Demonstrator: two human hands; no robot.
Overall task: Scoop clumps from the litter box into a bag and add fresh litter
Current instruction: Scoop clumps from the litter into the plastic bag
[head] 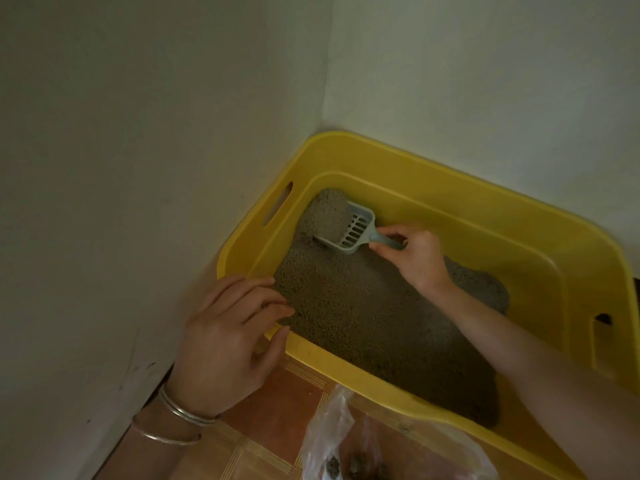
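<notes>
Glossy yellow plastic litter box [450, 216], grainy litter [363, 306], filmy bag [332, 431] — probably plastic

White walls [138, 133], orange tiled floor [270, 431]

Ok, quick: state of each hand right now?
Left hand: open, fingers relaxed over the rim of the yellow litter box, holding nothing.
Right hand: closed on the pale blue litter scoop handle.
</notes>
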